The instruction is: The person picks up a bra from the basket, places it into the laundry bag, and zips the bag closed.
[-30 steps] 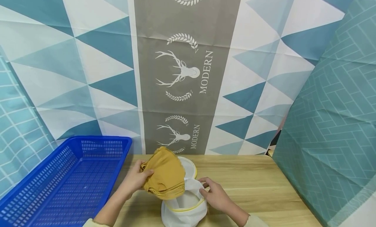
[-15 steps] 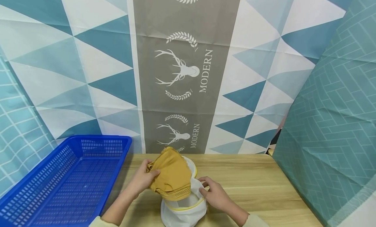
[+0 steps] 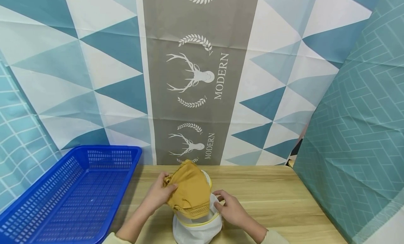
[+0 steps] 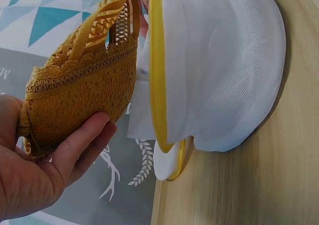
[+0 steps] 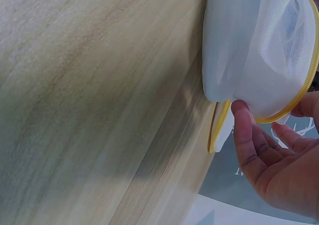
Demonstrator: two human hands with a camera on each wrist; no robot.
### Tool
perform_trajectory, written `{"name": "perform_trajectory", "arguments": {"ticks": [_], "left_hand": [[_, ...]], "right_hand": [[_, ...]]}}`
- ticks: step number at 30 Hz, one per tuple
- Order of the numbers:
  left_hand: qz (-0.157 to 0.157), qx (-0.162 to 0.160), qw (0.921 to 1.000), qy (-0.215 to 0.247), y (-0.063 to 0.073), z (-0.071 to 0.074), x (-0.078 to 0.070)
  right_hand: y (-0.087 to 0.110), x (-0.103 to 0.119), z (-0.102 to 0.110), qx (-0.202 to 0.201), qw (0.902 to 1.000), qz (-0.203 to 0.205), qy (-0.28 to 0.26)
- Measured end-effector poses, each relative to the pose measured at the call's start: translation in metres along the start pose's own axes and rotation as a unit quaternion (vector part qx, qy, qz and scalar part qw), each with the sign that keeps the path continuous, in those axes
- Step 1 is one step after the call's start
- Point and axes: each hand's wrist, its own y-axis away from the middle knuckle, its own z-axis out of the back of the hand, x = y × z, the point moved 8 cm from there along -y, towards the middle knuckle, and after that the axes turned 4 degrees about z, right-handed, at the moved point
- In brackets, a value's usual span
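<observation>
A mustard-yellow lace-trimmed bra, folded so that its cup shape shows, is pinched at its left edge by my left hand. In the left wrist view the thumb and fingers hold the bra beside the yellow-zipped mouth of a white mesh laundry bag. Seen from the head, it hangs over the bag's opening and hides part of it. My right hand grips the bag's right rim, its fingers curled at the zipper edge. The bag's round lid is folded back toward the wall.
A blue perforated plastic basket stands to the left of the bag. Both it and the bag are on the wood-grain table. A patterned cloth hangs along the back, and a teal cloth on the right side.
My left hand has carried the bra to the right, further over the bag's opening. The right hand stays at the rim, and the bag has barely moved.
</observation>
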Motion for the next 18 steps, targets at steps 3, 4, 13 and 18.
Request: {"name": "perform_trajectory", "arguments": {"ticks": [3,4,13,18], "left_hand": [[-0.019,-0.010,0.9995,-0.024,0.000,-0.001,-0.003],[-0.025,-0.013,0.9992,-0.030,0.001,-0.002,-0.004],[-0.062,-0.028,0.9949,-0.074,0.003,-0.009,-0.011],[-0.069,-0.029,0.9931,-0.091,0.002,-0.015,-0.011]], "right_hand": [[0.000,0.001,0.000,0.001,1.0000,0.001,0.002],[0.000,0.001,0.000,0.002,1.0000,0.001,0.003],[-0.001,-0.003,-0.001,0.006,0.9997,-0.009,0.020],[-0.001,-0.005,0.000,0.005,0.9996,-0.011,0.025]]}}
